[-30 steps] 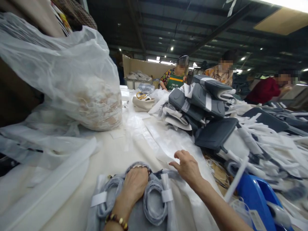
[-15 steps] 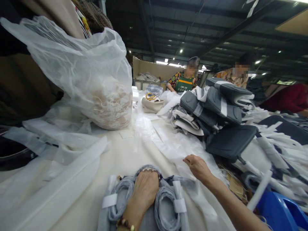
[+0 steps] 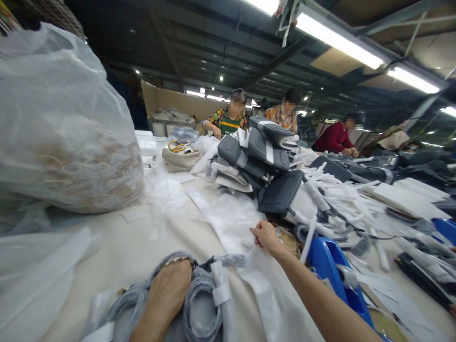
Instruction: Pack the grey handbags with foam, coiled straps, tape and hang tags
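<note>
At the bottom of the head view lies a grey bag (image 3: 174, 332) with straps wound into loops (image 3: 203, 304), covered in clear film and held by white bands. My left hand (image 3: 171, 289) grips the bag's top under a wrapped, arched handle (image 3: 174, 256); its fingertips are hidden. To the right, my right hand (image 3: 266, 236) is closed in a pinch on thin translucent plastic film (image 3: 265, 280), which hangs below it and spreads beside the bag. More crumpled plastic film (image 3: 231, 218) lies on the table beyond that hand.
A large plastic sack (image 3: 71, 137) bulges at left. Dark grey bags (image 3: 267, 152) are stacked beyond my right hand. A blue plastic container (image 3: 331, 266) stands at right, near white foam strips (image 3: 356, 204). A beige pouch with yellow-handled scissors (image 3: 180, 160) sits farther back. Several people work opposite.
The view has turned right, so the sack and stacked bags shift left in it. My right hand now lifts plastic film. My left hand stays on the grey bag.
</note>
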`<state>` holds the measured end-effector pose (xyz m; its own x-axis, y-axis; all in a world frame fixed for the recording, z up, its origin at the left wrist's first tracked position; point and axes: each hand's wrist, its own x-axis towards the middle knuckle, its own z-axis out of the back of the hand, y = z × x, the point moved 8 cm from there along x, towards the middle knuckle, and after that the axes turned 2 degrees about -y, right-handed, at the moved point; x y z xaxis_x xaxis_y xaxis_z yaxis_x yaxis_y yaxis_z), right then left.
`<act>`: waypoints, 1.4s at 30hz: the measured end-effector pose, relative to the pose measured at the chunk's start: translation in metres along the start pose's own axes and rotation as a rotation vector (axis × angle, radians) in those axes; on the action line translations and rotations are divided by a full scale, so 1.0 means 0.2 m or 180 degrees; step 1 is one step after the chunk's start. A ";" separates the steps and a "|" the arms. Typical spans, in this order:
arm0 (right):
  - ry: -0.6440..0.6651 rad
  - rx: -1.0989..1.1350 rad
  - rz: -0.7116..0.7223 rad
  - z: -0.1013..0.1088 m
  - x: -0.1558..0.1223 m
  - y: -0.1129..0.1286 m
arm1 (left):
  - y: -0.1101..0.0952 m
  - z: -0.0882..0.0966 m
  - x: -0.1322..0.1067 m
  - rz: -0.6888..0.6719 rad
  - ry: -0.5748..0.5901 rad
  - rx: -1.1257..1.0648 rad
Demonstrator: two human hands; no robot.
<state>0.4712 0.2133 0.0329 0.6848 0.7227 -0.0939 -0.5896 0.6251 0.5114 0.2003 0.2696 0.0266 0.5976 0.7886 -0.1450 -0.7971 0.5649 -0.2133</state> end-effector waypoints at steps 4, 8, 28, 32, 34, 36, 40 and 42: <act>-0.0089 0.0320 0.0231 0.04 0.02 -0.02 | 0.00 0.02 -0.01 0.0089 -0.0050 0.0022; -0.0184 0.0538 0.0491 0.09 0.06 0.01 | -0.01 0.03 0.00 0.0100 -0.0041 0.0055; -0.0201 0.3424 0.0697 0.38 -0.20 0.28 | -0.01 0.04 -0.01 0.0117 -0.0025 -0.0091; 0.0143 0.3796 0.0515 0.40 -0.27 0.30 | -0.02 0.07 -0.03 0.0082 0.0005 -0.0060; 0.0131 0.3955 0.0449 0.43 -0.29 0.30 | -0.02 0.08 -0.04 0.0037 0.0015 -0.0046; -0.0048 0.4045 0.0441 0.51 -0.32 0.31 | -0.03 0.10 -0.05 0.0005 0.0003 -0.0029; -0.0727 0.3954 0.0557 0.76 -0.44 0.34 | -0.04 0.12 -0.06 -0.0052 -0.0017 0.0008; -0.0977 0.3698 0.0741 0.88 -0.52 0.35 | -0.05 0.14 -0.07 -0.0091 -0.0047 0.0026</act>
<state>0.4333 0.1307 0.2289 0.7792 0.5844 0.2265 -0.0861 -0.2581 0.9623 0.1967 0.2596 0.0579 0.6189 0.7755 -0.1248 -0.7805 0.5892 -0.2091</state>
